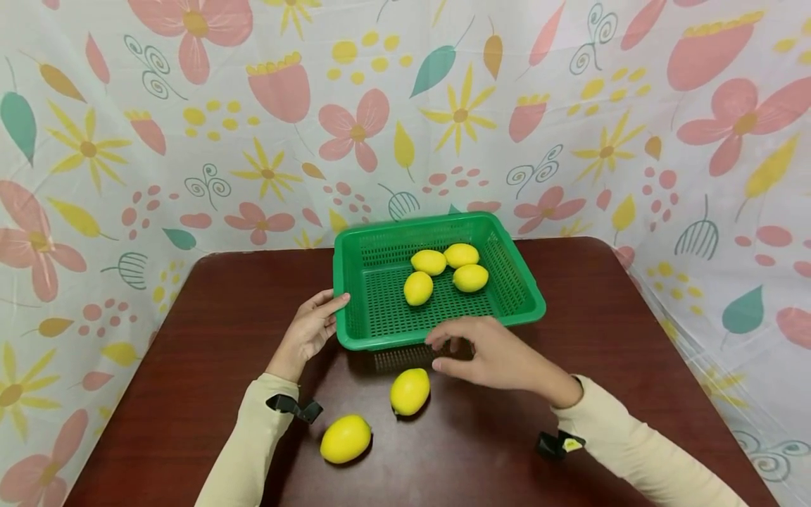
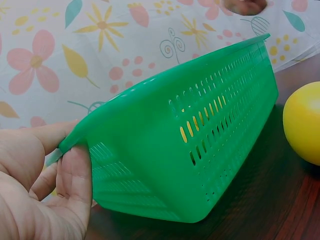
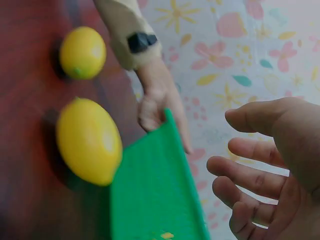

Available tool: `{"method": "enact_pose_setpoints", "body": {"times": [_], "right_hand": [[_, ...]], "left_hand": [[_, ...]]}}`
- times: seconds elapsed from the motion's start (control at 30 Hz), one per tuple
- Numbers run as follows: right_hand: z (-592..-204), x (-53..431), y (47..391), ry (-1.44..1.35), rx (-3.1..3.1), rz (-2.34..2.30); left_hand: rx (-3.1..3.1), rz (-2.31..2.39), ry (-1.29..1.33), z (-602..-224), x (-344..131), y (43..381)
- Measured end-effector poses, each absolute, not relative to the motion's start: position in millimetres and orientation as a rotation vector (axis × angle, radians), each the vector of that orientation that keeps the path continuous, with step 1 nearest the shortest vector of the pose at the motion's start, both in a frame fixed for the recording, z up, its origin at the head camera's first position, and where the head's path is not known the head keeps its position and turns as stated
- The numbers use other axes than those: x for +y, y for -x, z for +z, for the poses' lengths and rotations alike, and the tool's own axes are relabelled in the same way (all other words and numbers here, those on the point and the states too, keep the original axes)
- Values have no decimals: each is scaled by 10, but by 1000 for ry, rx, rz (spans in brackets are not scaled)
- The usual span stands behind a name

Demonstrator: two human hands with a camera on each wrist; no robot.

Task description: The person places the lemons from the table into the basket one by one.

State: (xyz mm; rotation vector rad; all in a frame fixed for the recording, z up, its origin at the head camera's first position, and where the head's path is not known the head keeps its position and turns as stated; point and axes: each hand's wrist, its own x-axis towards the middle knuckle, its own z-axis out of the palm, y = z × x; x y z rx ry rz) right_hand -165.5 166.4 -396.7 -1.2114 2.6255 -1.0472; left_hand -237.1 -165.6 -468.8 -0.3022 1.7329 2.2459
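A green plastic basket [image 1: 386, 342] with slotted sides stands on the table, holding several yellow lemons [image 1: 418, 289]. My left hand [image 1: 307, 332] grips its left rim, thumb on top and fingers under the lip, as the left wrist view also shows. Over the near rim, my right hand [image 1: 486, 353] hovers with relaxed, slightly bent fingers and nothing in them. One loose lemon [image 1: 410, 392] lies in front of the basket, a little left of the right hand. Another lemon [image 1: 346, 439] lies nearer, by the left forearm.
The dark reddish-brown table [image 1: 234, 303] has rounded far corners. Behind it and along both sides hangs a white sheet [image 1: 393, 77] printed with flowers and leaves. Black bands [image 1: 294, 407] sit on both sleeved wrists.
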Motion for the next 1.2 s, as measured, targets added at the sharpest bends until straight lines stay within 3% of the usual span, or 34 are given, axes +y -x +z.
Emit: {"method": "enact_pose_setpoints", "body": {"times": [0.43,1.2], "right_hand": [[-4550,1493,1350,1174,2675,-1009],[-4771,1341,1487,1187,2673,-692]], "left_hand": [[1709,2252,284,-4714,-1638,2368],[1712,2263,283,-4706,-1657,2365]]}}
